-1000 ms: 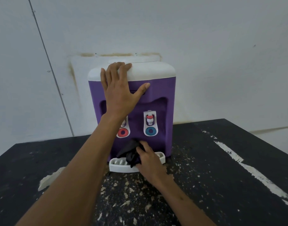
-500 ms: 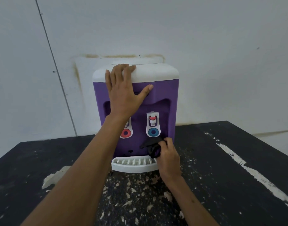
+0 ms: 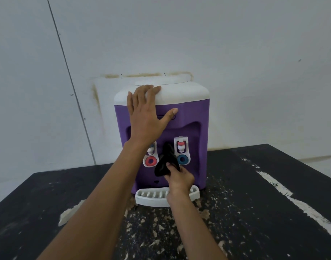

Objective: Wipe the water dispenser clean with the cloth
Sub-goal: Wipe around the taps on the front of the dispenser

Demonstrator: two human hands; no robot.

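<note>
A purple water dispenser (image 3: 194,117) with a white top stands on a black table against the wall. My left hand (image 3: 145,115) lies flat on its upper front, fingers reaching onto the white top. My right hand (image 3: 179,180) grips a dark cloth (image 3: 165,162) and holds it against the recessed front panel, between the red tap (image 3: 151,156) and the blue tap (image 3: 182,153). Below my right wrist sits the white drip tray (image 3: 151,197), partly hidden by that hand.
The black table (image 3: 254,212) is worn, with pale chipped patches and a white streak on the right. A stained white wall (image 3: 236,53) rises right behind the dispenser. The table's left edge runs near the lower left of the view.
My right hand has carried the cloth from the drip tray to the lower right of the panel, then up and left to between the two taps. My left hand stays on the top.
</note>
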